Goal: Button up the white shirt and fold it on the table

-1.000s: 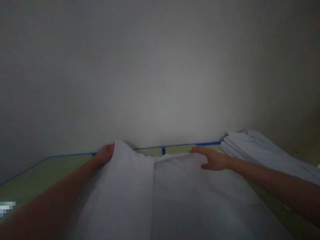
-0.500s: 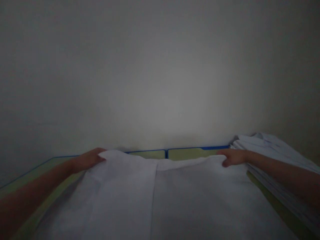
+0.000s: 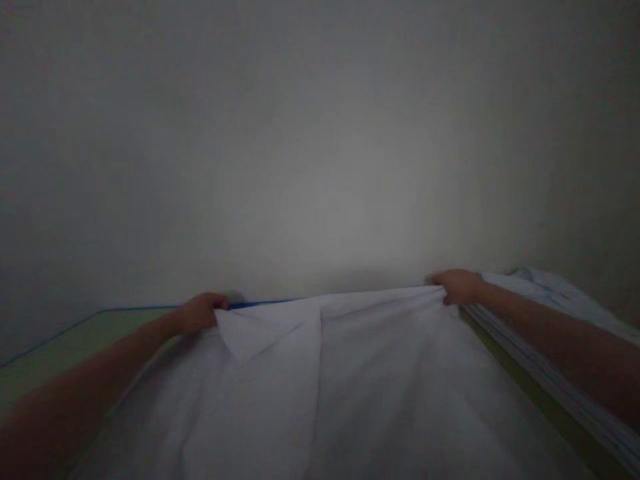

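Note:
A large white cloth (image 3: 370, 373) spreads across the lower middle of the head view, with a seam or fold line running down its centre. My left hand (image 3: 200, 312) is closed on its far left edge, where a corner flap folds over. My right hand (image 3: 456, 287) grips the far right edge, and creases fan out from its fingers. Between the two hands the cloth's top edge is pulled nearly straight. The fingertips of both hands are partly hidden, and the picture is dim.
Under the cloth lies a pale green table (image 3: 95, 340) with a blue rim, set against a plain grey wall (image 3: 320, 147). Along the right side rests a stack of folded white cloths (image 3: 555, 293), partly behind my right forearm.
My right hand has moved up and slightly left, lifting the cloth's edge over the table's rim. A corner flap has folded over beside my left hand, and more creases show.

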A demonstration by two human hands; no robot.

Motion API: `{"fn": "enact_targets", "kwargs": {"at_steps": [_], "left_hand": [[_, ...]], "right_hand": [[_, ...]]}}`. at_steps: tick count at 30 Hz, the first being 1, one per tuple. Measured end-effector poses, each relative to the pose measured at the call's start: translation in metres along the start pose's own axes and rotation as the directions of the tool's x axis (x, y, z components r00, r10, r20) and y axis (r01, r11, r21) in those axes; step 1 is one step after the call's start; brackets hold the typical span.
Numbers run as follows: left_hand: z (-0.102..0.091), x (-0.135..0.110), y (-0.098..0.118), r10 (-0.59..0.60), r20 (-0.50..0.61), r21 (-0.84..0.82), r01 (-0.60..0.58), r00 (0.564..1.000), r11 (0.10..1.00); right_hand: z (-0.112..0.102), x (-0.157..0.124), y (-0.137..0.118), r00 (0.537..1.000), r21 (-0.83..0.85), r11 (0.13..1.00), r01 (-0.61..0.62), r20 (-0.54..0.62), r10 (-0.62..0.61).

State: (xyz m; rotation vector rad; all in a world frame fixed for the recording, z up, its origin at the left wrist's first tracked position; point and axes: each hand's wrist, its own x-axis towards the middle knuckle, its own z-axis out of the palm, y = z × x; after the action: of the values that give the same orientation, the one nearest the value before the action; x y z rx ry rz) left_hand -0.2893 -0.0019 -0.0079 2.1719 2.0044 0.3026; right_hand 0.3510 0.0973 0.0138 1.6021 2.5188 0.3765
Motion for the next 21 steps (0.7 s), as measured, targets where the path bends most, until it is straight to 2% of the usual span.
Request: {"fn": "enact_targets", "kwargs": {"at_steps": [3, 6, 8, 9, 11, 13, 15, 16, 18, 21], "left_hand": [[0.009, -0.005, 0.005, 0.078, -0.078, 0.095, -0.071, 0.994, 0.993], [0.018, -0.015, 0.019, 0.295, -0.185, 0.173, -0.265, 0.937, 0.949], [0.022, -0.019, 0.031, 0.409, -0.160, 0.191, -0.378, 0.898, 0.906], [0.022, -0.020, 0.036, 0.432, -0.130, 0.172, -0.409, 0.892, 0.896], [0.018, -0.020, 0.044, 0.390, -0.124, 0.076, -0.383, 0.913, 0.921], [0.006, -0.021, 0.047, 0.246, -0.176, -0.097, -0.265, 0.953, 0.959], [-0.009, -0.025, 0.045, 0.105, -0.192, -0.303, -0.160, 0.976, 0.939], [-0.016, -0.030, 0.041, 0.070, -0.178, -0.384, -0.134, 0.982, 0.914], [-0.027, -0.040, 0.032, 0.071, -0.146, -0.462, -0.132, 0.987, 0.877], [-0.027, -0.053, 0.011, 0.123, -0.064, -0.406, -0.139, 0.990, 0.903]], "right_hand": [[0.003, -0.002, -0.008, 0.998, 0.005, 0.999, 0.036, -0.048, -0.035], [0.013, -0.020, -0.020, 0.990, 0.041, 0.996, 0.081, -0.121, -0.075], [0.015, -0.031, -0.028, 0.986, 0.060, 0.995, 0.081, -0.150, -0.071], [0.014, -0.035, -0.031, 0.986, 0.062, 0.996, 0.064, -0.159, -0.053], [0.005, -0.041, -0.036, 0.983, 0.043, 0.999, 0.007, -0.184, 0.001], [-0.009, -0.048, -0.040, 0.968, 0.012, 0.998, -0.056, -0.245, 0.058], [-0.020, -0.059, -0.045, 0.948, -0.009, 0.998, -0.065, -0.312, 0.059], [-0.022, -0.067, -0.048, 0.942, -0.017, 0.999, -0.039, -0.335, 0.031], [-0.019, -0.089, -0.056, 0.937, -0.030, 0.997, 0.066, -0.340, -0.072], [0.002, -0.122, -0.064, 0.917, 0.011, 0.951, 0.309, -0.269, -0.295]]}}
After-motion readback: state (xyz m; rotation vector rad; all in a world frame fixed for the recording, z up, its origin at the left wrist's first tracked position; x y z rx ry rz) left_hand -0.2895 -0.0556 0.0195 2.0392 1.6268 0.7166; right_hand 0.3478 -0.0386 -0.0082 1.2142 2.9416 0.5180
